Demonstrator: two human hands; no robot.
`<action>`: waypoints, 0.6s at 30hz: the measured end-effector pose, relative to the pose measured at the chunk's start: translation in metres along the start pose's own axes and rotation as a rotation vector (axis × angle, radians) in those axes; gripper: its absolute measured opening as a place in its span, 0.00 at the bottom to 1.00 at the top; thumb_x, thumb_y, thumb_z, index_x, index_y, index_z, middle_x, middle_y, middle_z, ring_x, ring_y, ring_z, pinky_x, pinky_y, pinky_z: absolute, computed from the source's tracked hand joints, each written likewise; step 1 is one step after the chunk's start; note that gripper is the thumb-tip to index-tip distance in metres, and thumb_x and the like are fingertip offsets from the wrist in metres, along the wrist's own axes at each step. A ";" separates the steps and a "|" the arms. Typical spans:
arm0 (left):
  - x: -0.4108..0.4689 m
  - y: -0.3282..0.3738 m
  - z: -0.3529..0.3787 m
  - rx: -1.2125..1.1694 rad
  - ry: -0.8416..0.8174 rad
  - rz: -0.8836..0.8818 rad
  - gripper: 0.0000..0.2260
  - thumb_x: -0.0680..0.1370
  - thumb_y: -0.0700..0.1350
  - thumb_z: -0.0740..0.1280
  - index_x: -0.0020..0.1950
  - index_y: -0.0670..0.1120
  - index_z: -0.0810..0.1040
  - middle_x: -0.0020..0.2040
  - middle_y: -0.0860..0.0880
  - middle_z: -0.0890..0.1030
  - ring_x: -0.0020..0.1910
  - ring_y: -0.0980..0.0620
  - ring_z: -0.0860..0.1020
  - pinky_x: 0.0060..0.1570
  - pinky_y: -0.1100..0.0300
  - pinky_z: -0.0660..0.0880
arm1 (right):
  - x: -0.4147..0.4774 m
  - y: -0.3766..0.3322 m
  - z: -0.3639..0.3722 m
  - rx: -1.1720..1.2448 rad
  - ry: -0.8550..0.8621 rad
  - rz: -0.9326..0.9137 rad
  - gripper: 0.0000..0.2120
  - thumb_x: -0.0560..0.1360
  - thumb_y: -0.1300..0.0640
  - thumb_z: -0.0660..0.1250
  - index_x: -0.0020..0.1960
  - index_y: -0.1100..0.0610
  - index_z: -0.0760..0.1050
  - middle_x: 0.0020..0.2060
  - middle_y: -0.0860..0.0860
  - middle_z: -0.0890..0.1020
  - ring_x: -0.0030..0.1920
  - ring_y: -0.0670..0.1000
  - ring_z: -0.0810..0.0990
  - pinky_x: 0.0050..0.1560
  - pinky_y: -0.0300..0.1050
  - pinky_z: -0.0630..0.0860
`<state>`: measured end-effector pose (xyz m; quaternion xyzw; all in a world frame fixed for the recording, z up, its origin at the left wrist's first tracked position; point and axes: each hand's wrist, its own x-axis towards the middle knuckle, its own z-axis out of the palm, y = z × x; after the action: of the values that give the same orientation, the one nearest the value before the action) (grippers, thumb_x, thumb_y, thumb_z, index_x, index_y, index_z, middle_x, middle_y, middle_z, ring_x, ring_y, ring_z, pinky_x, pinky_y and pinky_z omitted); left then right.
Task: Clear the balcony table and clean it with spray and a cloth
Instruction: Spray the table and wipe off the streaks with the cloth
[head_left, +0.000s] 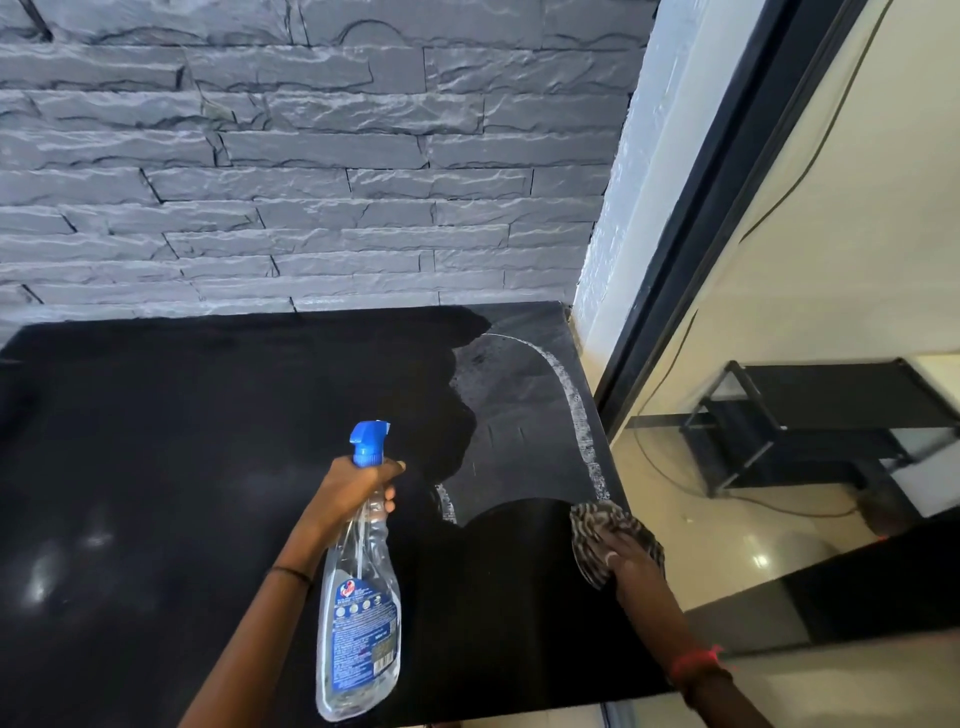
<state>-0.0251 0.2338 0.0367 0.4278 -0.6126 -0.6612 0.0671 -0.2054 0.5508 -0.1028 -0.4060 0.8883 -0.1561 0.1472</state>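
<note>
Bottles: one spray bottle (358, 613), neck gripped by left hand (356, 491) | cloths: one cloth (605, 530), pressed flat under right hand (631, 564) on table (156, 441)

We could not read the print on the clear plastic spray bottle (358, 613); our right hand (631, 564) half-covered the striped cloth (597, 519).

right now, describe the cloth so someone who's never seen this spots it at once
Find the black table against the grey stone wall. Go to its right edge, beside the glass door: the cloth lies there under the right hand. It alone is striped brown and white, unlike the clear spray bottle.
</note>
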 end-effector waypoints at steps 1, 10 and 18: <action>0.004 0.002 -0.001 0.003 0.001 0.002 0.05 0.75 0.40 0.70 0.44 0.39 0.75 0.28 0.45 0.75 0.25 0.49 0.74 0.29 0.59 0.72 | 0.018 -0.018 -0.010 -0.017 0.021 -0.037 0.23 0.58 0.71 0.60 0.49 0.61 0.82 0.53 0.56 0.83 0.56 0.58 0.79 0.69 0.26 0.45; 0.028 0.017 -0.009 -0.008 0.000 -0.003 0.06 0.75 0.41 0.70 0.45 0.39 0.76 0.28 0.46 0.75 0.25 0.50 0.74 0.28 0.59 0.73 | 0.045 -0.153 0.061 -0.103 -0.084 -0.303 0.24 0.72 0.57 0.48 0.47 0.49 0.84 0.60 0.41 0.78 0.61 0.47 0.75 0.60 0.41 0.73; 0.050 0.028 -0.021 -0.016 -0.011 -0.004 0.06 0.74 0.41 0.70 0.45 0.39 0.76 0.27 0.45 0.75 0.26 0.49 0.74 0.28 0.58 0.73 | -0.001 -0.064 0.068 -0.377 -0.030 -0.402 0.23 0.83 0.55 0.35 0.72 0.43 0.59 0.73 0.41 0.59 0.73 0.46 0.56 0.73 0.42 0.42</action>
<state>-0.0548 0.1806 0.0394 0.4248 -0.6068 -0.6685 0.0662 -0.1354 0.5009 -0.1386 -0.5966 0.8010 -0.0080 0.0481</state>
